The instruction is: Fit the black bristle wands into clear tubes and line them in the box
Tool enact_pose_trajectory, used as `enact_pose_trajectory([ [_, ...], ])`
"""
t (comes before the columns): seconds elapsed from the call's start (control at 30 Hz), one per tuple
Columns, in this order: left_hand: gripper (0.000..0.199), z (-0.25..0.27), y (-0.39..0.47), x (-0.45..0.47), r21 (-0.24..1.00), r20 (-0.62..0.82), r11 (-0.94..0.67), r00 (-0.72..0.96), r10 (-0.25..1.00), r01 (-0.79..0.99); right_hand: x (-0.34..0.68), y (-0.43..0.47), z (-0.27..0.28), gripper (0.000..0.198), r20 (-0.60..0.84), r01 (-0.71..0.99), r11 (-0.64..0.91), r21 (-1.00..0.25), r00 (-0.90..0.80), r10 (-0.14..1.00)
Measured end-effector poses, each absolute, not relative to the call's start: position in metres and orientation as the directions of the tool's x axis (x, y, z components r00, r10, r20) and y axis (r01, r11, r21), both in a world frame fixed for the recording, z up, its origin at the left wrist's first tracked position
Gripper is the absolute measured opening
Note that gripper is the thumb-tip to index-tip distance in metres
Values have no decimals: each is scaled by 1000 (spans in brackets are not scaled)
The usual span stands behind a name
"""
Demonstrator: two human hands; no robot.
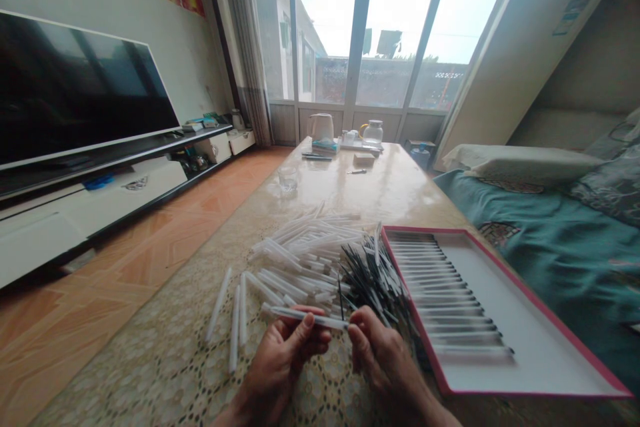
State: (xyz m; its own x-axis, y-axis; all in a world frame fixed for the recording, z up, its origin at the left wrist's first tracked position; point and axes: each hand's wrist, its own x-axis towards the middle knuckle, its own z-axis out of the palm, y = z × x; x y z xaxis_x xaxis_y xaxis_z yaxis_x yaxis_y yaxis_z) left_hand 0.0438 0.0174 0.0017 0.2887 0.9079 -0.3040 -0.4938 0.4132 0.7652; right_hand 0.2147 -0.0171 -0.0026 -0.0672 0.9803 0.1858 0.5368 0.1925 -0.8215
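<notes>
My left hand (pixel 290 350) is closed around a slim, translucent white pen barrel (pixel 330 323), which lies nearly level with a thin dark line inside it. At its right end, the fingers of my right hand (pixel 377 350) pinch together where a small dark tip shows. Just above that end stands a thin black stick (pixel 341 293); I cannot tell whether the right hand touches it. Beyond my hands is a loose heap of similar white barrels (pixel 295 250). A bundle of thin black pen refills (pixel 367 277) lies to its right.
A pink-rimmed, shallow box (pixel 530 333) at right holds a row of barrels with black ends (pixel 450 300). Several single barrels (pixel 234 330) lie left. Farther along the table (pixel 235 227) are a clear glass (pixel 288 180), a small box (pixel 363 159), a kettle (pixel 321 127) and a glass jug (pixel 373 132).
</notes>
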Motion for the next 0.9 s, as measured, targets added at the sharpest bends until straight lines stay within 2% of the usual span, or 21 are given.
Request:
enact_pose_trajectory([
  [0.1,20,2,17,44,763,-307,416,288,907,-494,214,-17,-3,36,178,529,184,-828,-63,982],
  [0.3,18,4,16,44,787,-270,394,309,912,-475,213,-18,1,47,120,474,151,-867,-96,988],
  [0.5,20,3,17,45,779,-296,401,282,913,-481,213,-18,-3,39,150,487,162,-858,-64,987],
  [0.63,20,5,17,45,803,-274,382,286,918,-458,211,-18,0,46,145,428,165,-889,-80,986],
  [0.67,21,5,16,45,811,-261,372,290,921,-451,211,-17,1,47,92,376,116,-919,-80,992],
  [0.73,21,6,16,45,836,-226,342,298,928,-430,210,-17,4,50,-102,227,-73,-971,-115,988],
  [0.8,22,6,16,44,863,-187,311,320,929,-398,212,-16,6,53,-304,92,-291,-952,-199,932],
  [0.9,21,6,16,43,890,-152,282,350,924,-358,216,-15,6,55,-411,30,-419,-907,-271,870],
])
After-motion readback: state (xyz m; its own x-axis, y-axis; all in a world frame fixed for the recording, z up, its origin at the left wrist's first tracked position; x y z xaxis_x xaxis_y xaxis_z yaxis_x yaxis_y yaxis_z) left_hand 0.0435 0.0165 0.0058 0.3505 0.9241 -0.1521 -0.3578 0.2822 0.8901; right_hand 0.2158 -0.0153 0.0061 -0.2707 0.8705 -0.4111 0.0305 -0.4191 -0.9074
